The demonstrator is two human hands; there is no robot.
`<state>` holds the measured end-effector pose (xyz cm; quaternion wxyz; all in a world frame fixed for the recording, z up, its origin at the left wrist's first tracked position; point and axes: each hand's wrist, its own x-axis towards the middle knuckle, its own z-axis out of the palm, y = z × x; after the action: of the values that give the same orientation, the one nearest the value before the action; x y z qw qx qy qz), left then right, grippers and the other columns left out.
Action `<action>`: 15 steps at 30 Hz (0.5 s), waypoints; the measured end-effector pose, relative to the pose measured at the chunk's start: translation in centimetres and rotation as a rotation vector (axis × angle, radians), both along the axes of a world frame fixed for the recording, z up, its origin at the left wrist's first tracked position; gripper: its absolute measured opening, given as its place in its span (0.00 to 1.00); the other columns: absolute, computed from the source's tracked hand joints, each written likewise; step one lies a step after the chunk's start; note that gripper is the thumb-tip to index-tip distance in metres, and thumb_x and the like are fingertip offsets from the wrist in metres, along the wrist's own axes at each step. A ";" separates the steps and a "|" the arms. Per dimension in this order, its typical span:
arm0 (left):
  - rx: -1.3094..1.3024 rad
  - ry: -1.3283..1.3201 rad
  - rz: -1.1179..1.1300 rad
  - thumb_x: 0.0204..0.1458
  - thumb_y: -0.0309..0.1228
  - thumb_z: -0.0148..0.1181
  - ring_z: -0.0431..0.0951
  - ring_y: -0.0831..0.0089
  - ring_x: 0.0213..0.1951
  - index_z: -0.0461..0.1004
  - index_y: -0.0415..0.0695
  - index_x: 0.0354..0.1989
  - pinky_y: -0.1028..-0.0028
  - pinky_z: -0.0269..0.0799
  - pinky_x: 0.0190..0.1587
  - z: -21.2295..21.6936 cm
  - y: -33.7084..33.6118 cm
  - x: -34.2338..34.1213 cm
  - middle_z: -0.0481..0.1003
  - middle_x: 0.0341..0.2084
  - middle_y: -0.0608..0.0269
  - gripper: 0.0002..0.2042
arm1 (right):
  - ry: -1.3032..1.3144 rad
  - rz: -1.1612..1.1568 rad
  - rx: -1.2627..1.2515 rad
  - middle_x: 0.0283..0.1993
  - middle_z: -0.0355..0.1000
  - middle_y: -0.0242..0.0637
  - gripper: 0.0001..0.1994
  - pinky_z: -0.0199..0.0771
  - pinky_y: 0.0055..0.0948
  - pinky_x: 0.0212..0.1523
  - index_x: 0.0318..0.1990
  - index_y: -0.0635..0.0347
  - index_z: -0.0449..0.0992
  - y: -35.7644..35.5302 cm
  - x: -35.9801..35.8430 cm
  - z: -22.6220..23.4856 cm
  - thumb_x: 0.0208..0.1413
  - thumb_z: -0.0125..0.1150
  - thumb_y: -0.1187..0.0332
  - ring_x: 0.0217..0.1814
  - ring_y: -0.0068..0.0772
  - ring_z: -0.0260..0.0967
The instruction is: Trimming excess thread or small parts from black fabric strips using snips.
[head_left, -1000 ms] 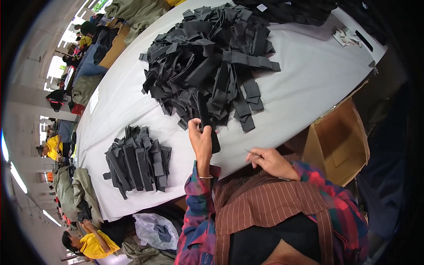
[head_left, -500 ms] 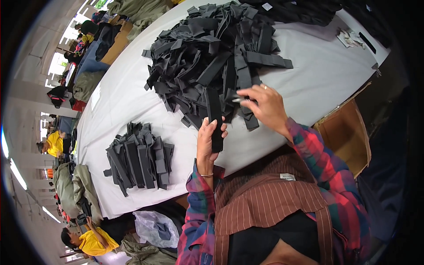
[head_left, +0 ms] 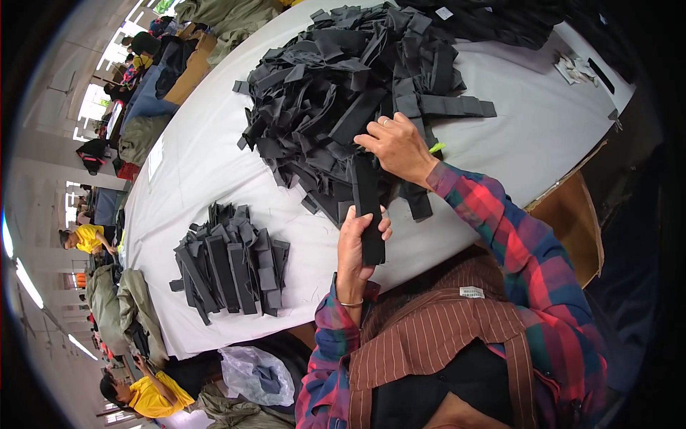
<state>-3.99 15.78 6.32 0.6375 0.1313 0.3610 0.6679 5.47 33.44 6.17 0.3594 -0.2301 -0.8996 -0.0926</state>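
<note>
Since the frame half a second ago, the right hand [head_left: 401,150] has gone further in over the big pile [head_left: 343,93], while the left hand [head_left: 354,243] and its strip [head_left: 367,196] sit a little lower and further right in the view. A small yellow-green item [head_left: 437,147] now shows beside the right wrist.

The left hand's grip is clamped on the lower part of the dark strip, thumb across the face and fingers around the right edge. The strip points away from the body, its far end up against the big pile. The right hand's fingers are bent in toward the thumb just above that end; I can't tell whether its grip has caught any cloth or holds something small. To the left, well apart from both hands, a smaller pile [head_left: 229,264] of similar strips lies on the white surface [head_left: 314,247].

The strip looks like flat, folded cloth: probably light, hard to break and not very slippery. It stays fairly straight beyond the thumb, so it seems to have some body, though it would likely bend if pushed endwise. A flat pinch near one end, thumb on the face and fingers behind, should suit it; a second pinch at the far end would keep it taut.
</note>
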 end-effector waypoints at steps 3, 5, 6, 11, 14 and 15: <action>-0.022 -0.010 -0.019 0.53 0.22 0.45 0.67 0.70 0.29 0.61 0.39 0.43 0.73 0.67 0.29 -0.1 -0.1 0.3 0.68 0.37 0.55 0.09 | 0.057 0.011 0.013 0.23 0.64 0.29 0.01 0.61 0.29 0.31 0.25 0.51 0.73 0.1 -0.2 -0.7 0.43 0.57 0.70 0.30 0.28 0.66; -0.005 -0.001 -0.039 0.52 0.23 0.46 0.67 0.70 0.28 0.61 0.38 0.43 0.73 0.67 0.28 -0.6 -0.2 0.3 0.67 0.37 0.54 0.10 | 0.072 -0.007 -0.088 0.24 0.65 0.29 0.03 0.62 0.30 0.31 0.29 0.51 0.75 -0.4 0.3 -1.1 0.44 0.58 0.70 0.29 0.28 0.67; -0.009 -0.006 -0.037 0.52 0.23 0.46 0.67 0.70 0.28 0.61 0.38 0.43 0.73 0.67 0.28 -0.3 -0.5 0.3 0.67 0.37 0.54 0.10 | 0.090 -0.020 -0.188 0.25 0.67 0.28 0.05 0.62 0.30 0.31 0.33 0.50 0.78 -0.9 0.7 -1.2 0.46 0.59 0.69 0.29 0.28 0.67; 0.021 0.015 -0.024 0.51 0.26 0.49 0.67 0.69 0.28 0.60 0.36 0.48 0.73 0.67 0.29 0.2 -3.3 0.2 0.66 0.39 0.52 0.16 | 0.247 -0.024 -0.676 0.29 0.72 0.30 0.07 0.68 0.28 0.31 0.36 0.53 0.78 -5.7 4.1 -0.1 0.47 0.61 0.68 0.29 0.30 0.70; 0.032 0.021 -0.011 0.52 0.28 0.49 0.68 0.69 0.27 0.60 0.36 0.48 0.71 0.68 0.30 0.3 -4.0 0.7 0.65 0.40 0.53 0.16 | 0.284 -0.002 -0.949 0.33 0.74 0.32 0.11 0.70 0.25 0.33 0.41 0.54 0.78 -8.6 5.5 0.2 0.48 0.62 0.69 0.31 0.29 0.71; 0.053 0.018 -0.013 0.52 0.28 0.50 0.68 0.69 0.27 0.60 0.36 0.48 0.72 0.68 0.29 0.2 -4.2 0.8 0.65 0.41 0.53 0.16 | 0.310 0.064 -0.952 0.34 0.74 0.33 0.11 0.70 0.25 0.33 0.41 0.54 0.78 -9.5 5.6 0.4 0.47 0.63 0.70 0.31 0.29 0.71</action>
<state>-3.17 11.58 6.50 0.6348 0.1564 0.3478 0.6720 11.10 23.94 6.54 0.3466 -0.3518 -0.7848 0.3745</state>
